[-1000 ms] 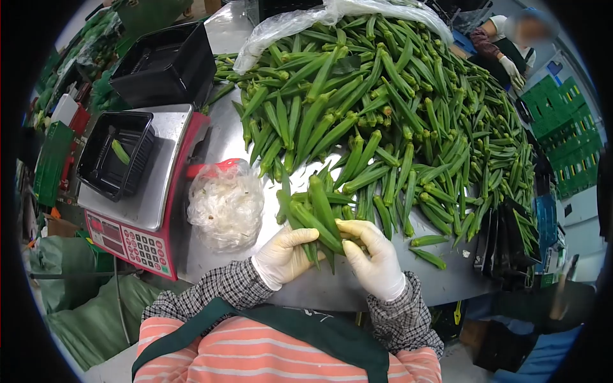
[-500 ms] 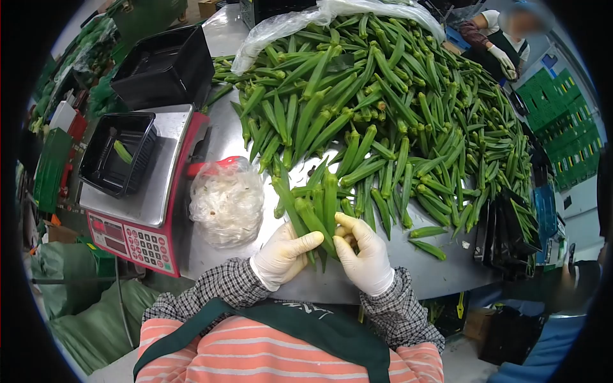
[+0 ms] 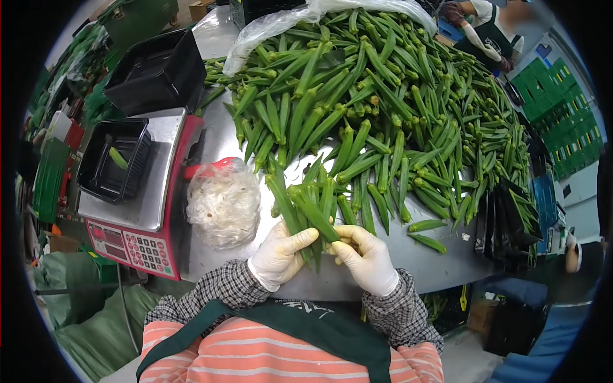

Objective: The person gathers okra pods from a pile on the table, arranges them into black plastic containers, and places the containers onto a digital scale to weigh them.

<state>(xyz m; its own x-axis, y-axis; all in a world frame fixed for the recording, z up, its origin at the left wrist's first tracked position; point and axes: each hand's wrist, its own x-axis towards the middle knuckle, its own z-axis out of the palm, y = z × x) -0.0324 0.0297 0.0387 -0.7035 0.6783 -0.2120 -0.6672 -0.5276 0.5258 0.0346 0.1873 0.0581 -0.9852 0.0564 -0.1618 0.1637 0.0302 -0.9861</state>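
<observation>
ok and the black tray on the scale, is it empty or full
Nearly empty: the tray on the scale holds one okra pod, its dark bottom bare around it.

1. Grey metal table (image 3: 444, 263), glare on top.
2. Green plastic crates (image 3: 554, 115) stacked, far right.
3. Pale grey floor (image 3: 461, 362), lower right; brown cardboard box (image 3: 482, 315) near table.
4. Crumpled dark-green sheeting (image 3: 96, 325), lower left.

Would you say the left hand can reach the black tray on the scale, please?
Probably yes, passing over the plastic bundle between the left hand and the black tray, though that hand holds okra pods.
</observation>
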